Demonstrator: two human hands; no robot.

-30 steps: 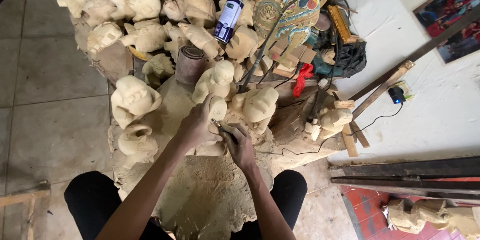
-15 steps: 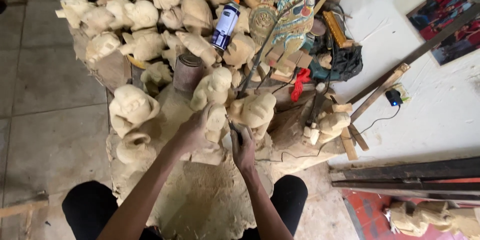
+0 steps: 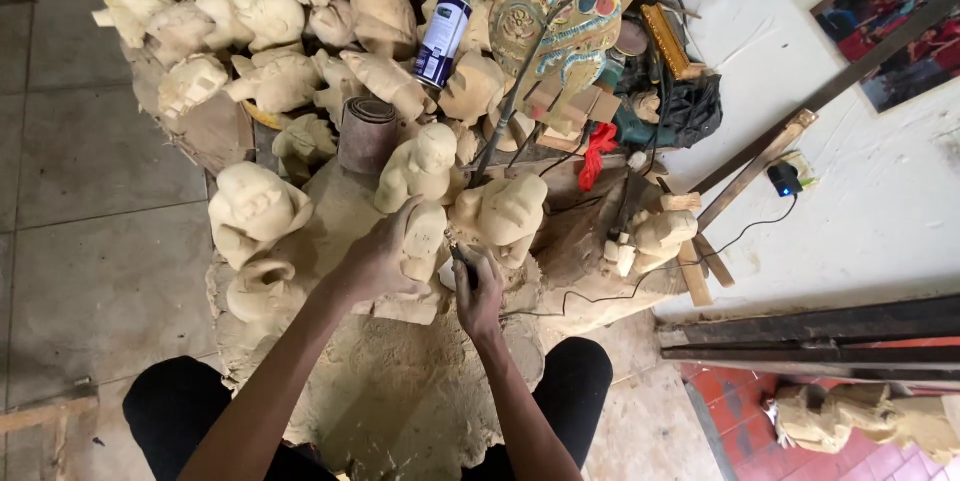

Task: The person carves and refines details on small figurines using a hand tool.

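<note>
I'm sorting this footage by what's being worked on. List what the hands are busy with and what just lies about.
In hand:
- left hand gripping the pale carved figure
- right hand holding a dark-handled carving tool against it
- heap of wood dust beneath

Lying about:
- spray can
- sandpaper roll
- painted ornament
- other unpainted figures
- black plug adapter

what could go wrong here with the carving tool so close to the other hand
The right hand drives a dark tool into the pale wooden figure right beside the left hand steadying it; a slip might cut those fingers. Unfinished carvings crowd close around, so a jolt could knock one over or nick it.
</note>
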